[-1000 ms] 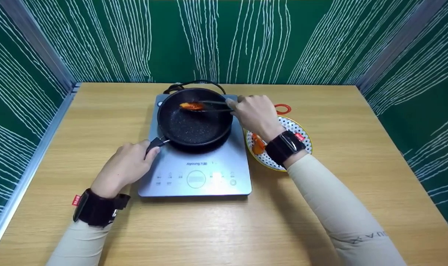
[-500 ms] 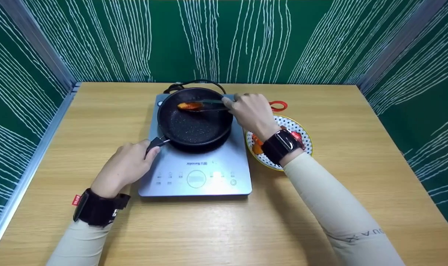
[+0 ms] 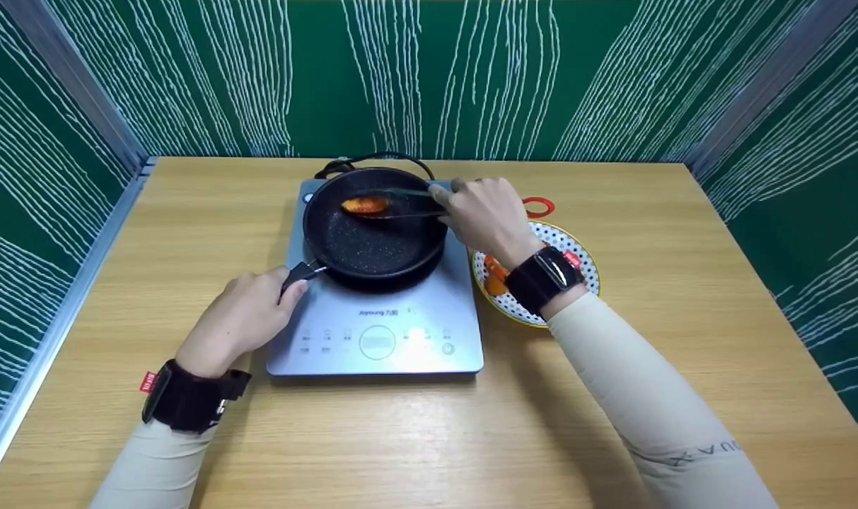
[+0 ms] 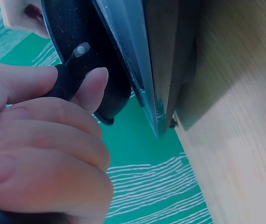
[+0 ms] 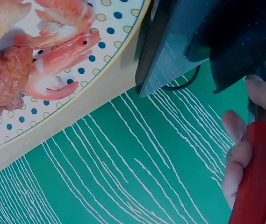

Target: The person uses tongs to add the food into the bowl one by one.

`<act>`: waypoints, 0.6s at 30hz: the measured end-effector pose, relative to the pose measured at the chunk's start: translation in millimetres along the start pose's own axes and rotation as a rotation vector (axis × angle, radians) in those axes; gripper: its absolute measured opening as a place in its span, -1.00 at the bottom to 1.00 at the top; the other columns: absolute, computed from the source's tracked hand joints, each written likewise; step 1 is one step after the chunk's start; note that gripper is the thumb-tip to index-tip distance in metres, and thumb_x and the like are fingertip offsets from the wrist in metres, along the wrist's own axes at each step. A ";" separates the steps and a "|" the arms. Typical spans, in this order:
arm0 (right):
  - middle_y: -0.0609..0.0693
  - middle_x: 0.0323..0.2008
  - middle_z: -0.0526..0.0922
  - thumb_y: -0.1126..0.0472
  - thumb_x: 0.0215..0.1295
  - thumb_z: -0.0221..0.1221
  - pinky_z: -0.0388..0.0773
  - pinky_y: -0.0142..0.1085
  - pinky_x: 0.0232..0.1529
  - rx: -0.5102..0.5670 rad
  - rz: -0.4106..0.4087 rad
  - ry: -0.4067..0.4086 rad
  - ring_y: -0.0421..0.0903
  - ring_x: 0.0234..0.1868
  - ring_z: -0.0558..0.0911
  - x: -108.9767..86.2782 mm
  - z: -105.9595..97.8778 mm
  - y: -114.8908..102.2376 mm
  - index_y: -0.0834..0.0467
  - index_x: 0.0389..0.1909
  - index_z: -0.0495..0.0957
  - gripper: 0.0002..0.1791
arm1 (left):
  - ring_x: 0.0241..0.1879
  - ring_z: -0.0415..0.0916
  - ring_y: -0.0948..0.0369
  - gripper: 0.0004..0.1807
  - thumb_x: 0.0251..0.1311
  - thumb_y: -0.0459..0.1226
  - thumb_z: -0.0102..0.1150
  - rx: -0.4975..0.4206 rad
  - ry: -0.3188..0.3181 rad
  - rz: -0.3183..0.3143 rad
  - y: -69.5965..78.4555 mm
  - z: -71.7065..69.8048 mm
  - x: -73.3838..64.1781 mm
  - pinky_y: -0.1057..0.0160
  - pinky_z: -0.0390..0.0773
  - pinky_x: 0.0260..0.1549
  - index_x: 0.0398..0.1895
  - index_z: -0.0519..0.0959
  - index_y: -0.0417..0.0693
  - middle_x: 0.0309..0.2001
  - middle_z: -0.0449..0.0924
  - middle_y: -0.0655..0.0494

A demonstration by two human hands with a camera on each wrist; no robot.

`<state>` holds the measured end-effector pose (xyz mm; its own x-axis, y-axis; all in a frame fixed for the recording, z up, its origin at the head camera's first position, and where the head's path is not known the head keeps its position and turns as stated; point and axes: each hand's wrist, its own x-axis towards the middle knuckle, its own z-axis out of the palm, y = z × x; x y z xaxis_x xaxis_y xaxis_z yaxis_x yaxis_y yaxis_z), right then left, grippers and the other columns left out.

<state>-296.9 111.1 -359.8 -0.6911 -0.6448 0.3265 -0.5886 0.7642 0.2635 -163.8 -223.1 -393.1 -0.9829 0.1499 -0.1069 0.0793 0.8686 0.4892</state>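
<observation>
My left hand [image 3: 248,311] grips the black handle [image 3: 301,274] of a dark speckled frying pan [image 3: 372,247] in the head view; the left wrist view has the thumb and curled fingers around that handle. Over the pan's right rim, my right hand [image 3: 489,215] holds tongs with a red handle [image 5: 256,172]. The tongs' two arms stand spread on either side of an orange-red food piece [image 3: 366,205] at the back left of the pan. A red loop [image 3: 540,206] at the tongs' end sticks out behind the hand.
The pan is over a silver induction cooker [image 3: 421,307], whose black cable [image 3: 386,155] loops behind. Right of it, partly under my wrist, lies a polka-dot plate [image 3: 590,279] with shrimp [image 5: 60,56] and browned meat [image 5: 6,77]. Green walls [image 3: 429,85] enclose the table.
The tongs' arms have spread wider apart around the food piece, which lies in nearly the same spot. The right hand dipped left, then came slightly back; the left hand and pan stayed put.
</observation>
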 end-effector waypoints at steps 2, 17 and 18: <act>0.16 -0.17 0.77 -0.01 0.43 0.40 0.55 -0.05 -0.51 0.022 -0.002 -0.008 0.06 -0.51 0.54 -0.3 -2.3 0.4 0.03 0.33 0.64 -0.49 | -0.54 0.40 0.10 -0.63 0.69 -0.01 -0.08 0.001 0.001 0.001 -0.1 -0.2 0.0 0.16 0.33 -0.56 -0.15 0.50 -0.11 -0.49 0.31 0.06; 0.10 -0.38 0.68 -0.05 0.39 0.42 0.49 -0.07 -0.57 0.060 0.012 -0.036 0.06 -0.57 0.51 -8.2 -13.3 11.3 0.01 0.13 0.75 -0.62 | -0.51 0.41 0.08 -0.64 0.68 -0.01 -0.06 0.015 0.029 0.022 -0.5 -0.4 0.4 0.14 0.33 -0.54 -0.18 0.50 -0.09 -0.48 0.34 0.03; 0.09 -0.39 0.67 -0.06 0.39 0.42 0.47 -0.08 -0.57 0.065 0.013 -0.036 0.06 -0.58 0.50 -8.9 -13.6 12.3 0.01 0.14 0.75 -0.61 | -0.51 0.41 0.08 -0.64 0.68 -0.01 -0.06 0.016 0.030 0.023 -0.5 -0.4 0.5 0.14 0.33 -0.54 -0.18 0.50 -0.09 -0.48 0.34 0.03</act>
<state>-292.3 126.5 -347.1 -0.7127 -0.6357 0.2968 -0.6046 0.7711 0.1998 -164.4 -223.7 -393.0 -0.9854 0.1559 -0.0691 0.1045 0.8723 0.4776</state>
